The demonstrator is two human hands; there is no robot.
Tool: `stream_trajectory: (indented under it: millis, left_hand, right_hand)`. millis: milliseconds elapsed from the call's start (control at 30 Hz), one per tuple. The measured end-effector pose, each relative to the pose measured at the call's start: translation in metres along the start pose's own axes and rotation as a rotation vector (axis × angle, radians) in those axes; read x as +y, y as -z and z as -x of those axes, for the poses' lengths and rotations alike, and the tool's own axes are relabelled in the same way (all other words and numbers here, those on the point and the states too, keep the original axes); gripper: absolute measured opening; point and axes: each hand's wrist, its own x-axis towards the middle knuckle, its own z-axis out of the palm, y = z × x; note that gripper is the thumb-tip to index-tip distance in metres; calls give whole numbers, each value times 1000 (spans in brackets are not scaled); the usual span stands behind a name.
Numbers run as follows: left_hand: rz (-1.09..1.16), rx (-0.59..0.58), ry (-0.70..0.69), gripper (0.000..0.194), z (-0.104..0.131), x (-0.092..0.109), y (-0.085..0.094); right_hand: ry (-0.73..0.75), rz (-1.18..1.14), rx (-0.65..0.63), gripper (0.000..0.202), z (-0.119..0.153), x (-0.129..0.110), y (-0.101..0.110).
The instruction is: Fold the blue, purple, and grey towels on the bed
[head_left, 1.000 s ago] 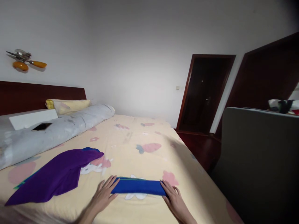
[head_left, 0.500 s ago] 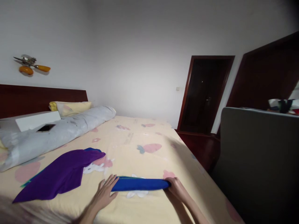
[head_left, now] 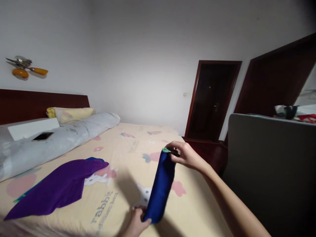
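A purple piece of cloth (head_left: 54, 189) lies loosely spread at the lower left of the frame, blue and green edges showing from under it, well apart from the hands. Behind it, a long pale-grey fabric roll (head_left: 81, 130) crosses the left side, carrying a dark-screened phone (head_left: 42, 136); a white box (head_left: 33, 129) and a yellow patterned pillow (head_left: 75, 114) sit behind the roll, before a dark red-brown wooden headboard (head_left: 44, 105). A tall grey panel (head_left: 266, 164) fills the lower right, the nearest obstacle on that side.

At bottom centre, a rolled bundle of deep-blue cloth (head_left: 160, 189) slants above a cream printed bedsheet (head_left: 128, 144), upper end leaning right, its green coil visible. The right hand (head_left: 184, 154) pinches that upper end between thumb and fingers; the left hand (head_left: 138, 222) grips the lower end, partly cut off by the frame. Whether the bundle touches the sheet, I cannot tell.

The sheet reads "rabbit" left of the bundle, with a smaller line beneath too blurred to make out.

The bed's right edge runs diagonally from centre right toward the lower right, partly behind the right forearm. Beyond the bundle, printed sheet stretches to the white wall (head_left: 140, 75).
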Motion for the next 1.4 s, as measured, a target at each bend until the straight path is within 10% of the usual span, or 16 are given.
stream_trajectory:
  millis: [233, 433, 867, 1067, 1400]
  left_hand:
    - [-103, -54, -237, 27, 17, 9, -16]
    - [-163, -28, -234, 65, 12, 0, -18]
    - [-264, 16, -232, 80, 9, -5, -24]
    - [-314, -81, -249, 75, 14, 1, -18]
    - [-307, -301, -424, 65, 18, 8, -7]
  right_hand:
    - [-25, 127, -168, 27, 2, -11, -1]
    - [-102, 193, -221, 27, -9, 3, 31]
    - [-282, 714, -9, 33, -1, 141, 84]
    - [-121, 916, 148, 43, 78, 180, 66]
    - [-362, 687, 267, 42, 320, 202, -55]
